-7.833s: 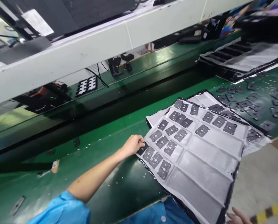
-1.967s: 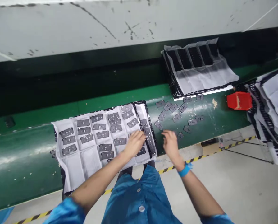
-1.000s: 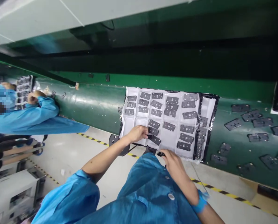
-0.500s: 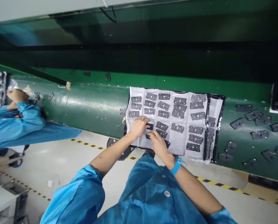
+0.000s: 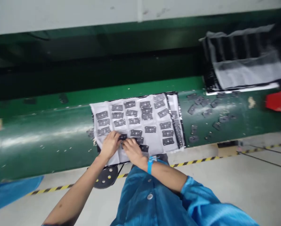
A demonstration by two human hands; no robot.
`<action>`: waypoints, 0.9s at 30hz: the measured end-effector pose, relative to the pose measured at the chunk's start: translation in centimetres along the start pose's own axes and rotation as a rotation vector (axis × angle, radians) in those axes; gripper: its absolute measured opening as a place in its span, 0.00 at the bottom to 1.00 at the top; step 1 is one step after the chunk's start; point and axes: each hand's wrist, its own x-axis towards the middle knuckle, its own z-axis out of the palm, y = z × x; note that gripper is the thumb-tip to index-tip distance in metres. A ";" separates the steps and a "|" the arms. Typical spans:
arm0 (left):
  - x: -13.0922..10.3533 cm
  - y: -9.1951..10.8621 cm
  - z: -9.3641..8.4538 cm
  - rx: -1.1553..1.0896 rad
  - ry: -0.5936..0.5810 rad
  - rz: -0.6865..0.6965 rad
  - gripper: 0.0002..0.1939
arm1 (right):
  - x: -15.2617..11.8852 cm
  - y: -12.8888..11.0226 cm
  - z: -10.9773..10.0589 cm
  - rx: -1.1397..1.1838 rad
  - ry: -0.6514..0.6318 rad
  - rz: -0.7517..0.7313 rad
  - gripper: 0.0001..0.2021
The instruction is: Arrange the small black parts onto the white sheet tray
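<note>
A white pocketed sheet lies on the green bench, with rows of small dark rectangular parts on it. At its lower left part, my left hand has its fingers bent around the left end of a dark part. Just to the right, my right hand rests with curled fingertips close to the same part. Other dark parts lie to the right of my right hand, one partly beside its knuckles. A blue band circles my right wrist.
Loose dark parts are scattered on the green bench to the right. Behind them is a second pocketed sheet on a black stack. A red object stands at the far right. A round black stool seat is below the bench edge.
The view has turned to the right, bringing the second sheet and red object into sight. My hands remain close together over the sheet's lower left area, and my right hand's fingers have come nearer my left.
</note>
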 end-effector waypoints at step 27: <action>28.7 41.7 4.1 -0.057 -0.076 0.029 0.11 | -23.6 30.7 -14.9 -0.031 0.485 0.683 0.14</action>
